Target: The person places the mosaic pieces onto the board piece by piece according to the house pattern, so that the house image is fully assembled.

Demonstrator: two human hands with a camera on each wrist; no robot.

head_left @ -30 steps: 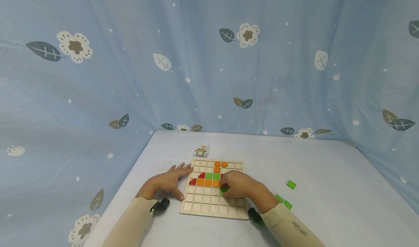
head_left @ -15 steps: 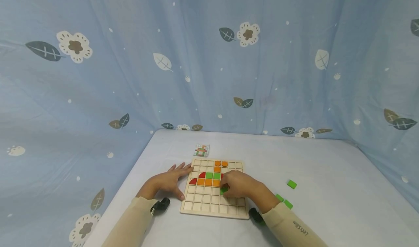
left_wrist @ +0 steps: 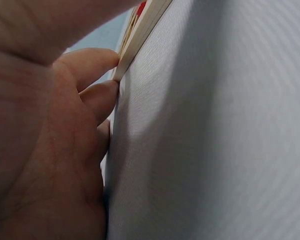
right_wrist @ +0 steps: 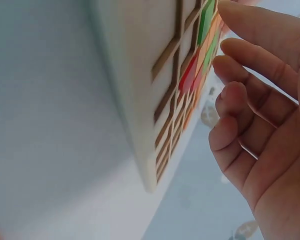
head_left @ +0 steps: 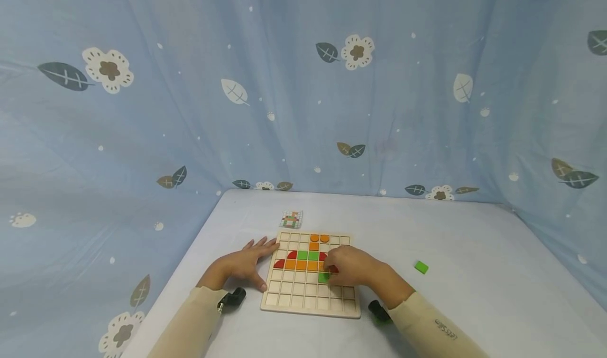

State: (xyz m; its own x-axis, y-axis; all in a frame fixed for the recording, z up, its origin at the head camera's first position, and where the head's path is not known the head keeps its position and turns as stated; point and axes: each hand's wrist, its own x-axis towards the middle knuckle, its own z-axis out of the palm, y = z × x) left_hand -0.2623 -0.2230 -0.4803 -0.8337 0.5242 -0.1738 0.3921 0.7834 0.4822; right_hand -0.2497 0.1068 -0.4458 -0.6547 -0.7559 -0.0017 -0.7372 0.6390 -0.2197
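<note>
A wooden grid board [head_left: 310, 305] lies on the table, partly filled with red, orange and green tiles. At its left edge my left hand [head_left: 244, 265] rests with spread fingers; in the left wrist view the fingertips [left_wrist: 107, 57] touch the board's side [left_wrist: 142, 35]. Over the board's right half hovers my right hand [head_left: 351, 267], its fingers loosely bent. Just left of its fingertips, a green square tile [head_left: 324, 278] sits in a cell below the orange row. In the right wrist view nothing shows between thumb and fingers. This hand hides some right-hand cells.
Behind the board lies a small pattern card [head_left: 291, 219]. A loose green tile [head_left: 421, 267] is to the right on the white table [head_left: 474, 294]. Another bit of green [head_left: 383, 322] shows by the right wrist camera [head_left: 378, 310]. A patterned blue curtain [head_left: 303, 110] hangs around the table.
My right hand has let go of the green square tile and shifted slightly right. Its forearm now covers two loose green tiles seen earlier. The left hand stays put.
</note>
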